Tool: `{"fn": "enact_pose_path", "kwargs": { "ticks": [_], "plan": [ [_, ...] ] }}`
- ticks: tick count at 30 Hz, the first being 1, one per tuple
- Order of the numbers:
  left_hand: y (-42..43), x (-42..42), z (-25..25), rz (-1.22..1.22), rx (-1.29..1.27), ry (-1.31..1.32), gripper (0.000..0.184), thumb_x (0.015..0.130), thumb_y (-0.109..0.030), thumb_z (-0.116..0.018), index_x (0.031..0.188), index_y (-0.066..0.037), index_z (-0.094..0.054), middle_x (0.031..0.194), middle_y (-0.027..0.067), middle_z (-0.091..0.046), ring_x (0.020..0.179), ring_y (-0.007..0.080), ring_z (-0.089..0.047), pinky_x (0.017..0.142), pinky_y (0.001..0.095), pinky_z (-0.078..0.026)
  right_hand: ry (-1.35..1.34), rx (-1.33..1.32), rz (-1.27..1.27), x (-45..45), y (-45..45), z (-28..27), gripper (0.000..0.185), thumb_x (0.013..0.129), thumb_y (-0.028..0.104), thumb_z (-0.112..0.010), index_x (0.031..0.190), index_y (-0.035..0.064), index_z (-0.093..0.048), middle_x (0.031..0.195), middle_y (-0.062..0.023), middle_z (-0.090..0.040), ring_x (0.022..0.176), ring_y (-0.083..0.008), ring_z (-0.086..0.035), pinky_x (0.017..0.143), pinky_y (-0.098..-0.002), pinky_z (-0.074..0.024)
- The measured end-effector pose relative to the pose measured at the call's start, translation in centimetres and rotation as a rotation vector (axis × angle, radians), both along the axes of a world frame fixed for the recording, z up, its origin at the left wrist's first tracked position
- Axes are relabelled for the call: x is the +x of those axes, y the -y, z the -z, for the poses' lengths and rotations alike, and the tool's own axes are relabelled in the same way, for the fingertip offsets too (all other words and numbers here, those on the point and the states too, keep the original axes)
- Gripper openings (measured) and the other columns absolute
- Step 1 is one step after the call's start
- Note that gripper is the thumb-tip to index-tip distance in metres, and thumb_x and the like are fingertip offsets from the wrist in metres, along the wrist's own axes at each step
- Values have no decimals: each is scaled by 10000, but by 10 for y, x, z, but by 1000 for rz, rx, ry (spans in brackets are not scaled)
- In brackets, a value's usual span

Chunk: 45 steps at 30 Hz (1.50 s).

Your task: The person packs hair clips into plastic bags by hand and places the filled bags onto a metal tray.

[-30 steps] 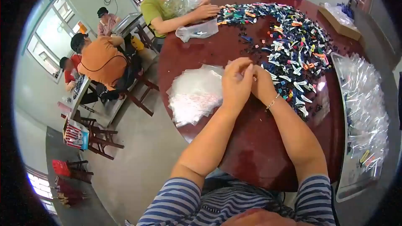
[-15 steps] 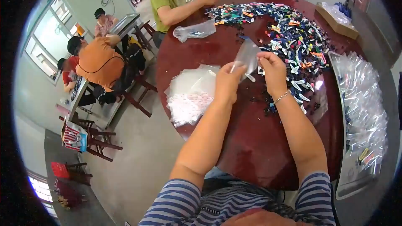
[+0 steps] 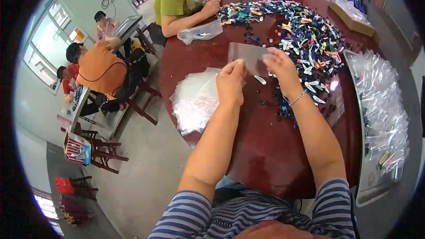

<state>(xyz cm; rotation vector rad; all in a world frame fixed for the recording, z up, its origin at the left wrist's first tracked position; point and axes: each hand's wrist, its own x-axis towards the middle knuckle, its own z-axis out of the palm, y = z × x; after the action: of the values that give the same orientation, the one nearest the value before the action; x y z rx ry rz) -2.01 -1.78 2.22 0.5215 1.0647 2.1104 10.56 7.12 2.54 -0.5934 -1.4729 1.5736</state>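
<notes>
Left of the hair-clip pile [image 3: 312, 40], the left hand [image 3: 230, 83] pinches a clear bag [image 3: 253, 55], apparently being opened; the right hand [image 3: 283, 70] half-curls at its edge, grip unclear. Next calls for a light touch.

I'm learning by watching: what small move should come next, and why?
Probably easing the clear plastic bag open with the right hand: its fingers are at one edge, the left hand grips the opposite side, and the bag looks flat and empty.
</notes>
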Motion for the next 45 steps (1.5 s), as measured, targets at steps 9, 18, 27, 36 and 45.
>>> {"fn": "enact_pose_path", "kwargs": {
  "ticks": [9,18,27,36,45],
  "plan": [
    [1,0,1,69,-145,-210,102,844,-128,-683,823,-29,-690,753,10,-660,662,57,-567,605,189,-428,13,53,-80,13,-11,-8,249,865,87,-644,1096,2,-609,945,-31,-644,841,-81,-585,756,-211,-461],
    [-1,11,4,77,-46,-189,154,848,-136,-681,893,11,-692,831,29,-663,740,81,-576,665,207,-439,33,28,-97,-2,2,3,91,878,96,-634,937,28,-622,806,20,-616,705,-49,-547,637,-189,-432],
    [2,7,2,100,-142,-258,167,852,-119,-664,844,45,-696,763,27,-654,671,73,-552,604,212,-425,225,1037,461,2,28,-33,204,766,35,-676,967,50,-639,973,-97,-636,945,-281,-593,822,-357,-486],
    [6,9,5,83,-351,-743,132,832,-78,-641,837,47,-682,748,31,-648,680,72,-546,589,243,-441,386,1433,217,8,29,-32,272,730,24,-618,1002,33,-628,1033,-108,-619,1031,-289,-560,978,-453,-403],
    [2,11,12,94,-259,-764,127,795,-64,-622,843,33,-688,700,76,-673,641,92,-580,580,274,-456,484,1444,120,18,24,-40,151,714,36,-651,859,48,-611,892,-85,-601,918,-279,-569,994,-465,-385]
  ]
}}
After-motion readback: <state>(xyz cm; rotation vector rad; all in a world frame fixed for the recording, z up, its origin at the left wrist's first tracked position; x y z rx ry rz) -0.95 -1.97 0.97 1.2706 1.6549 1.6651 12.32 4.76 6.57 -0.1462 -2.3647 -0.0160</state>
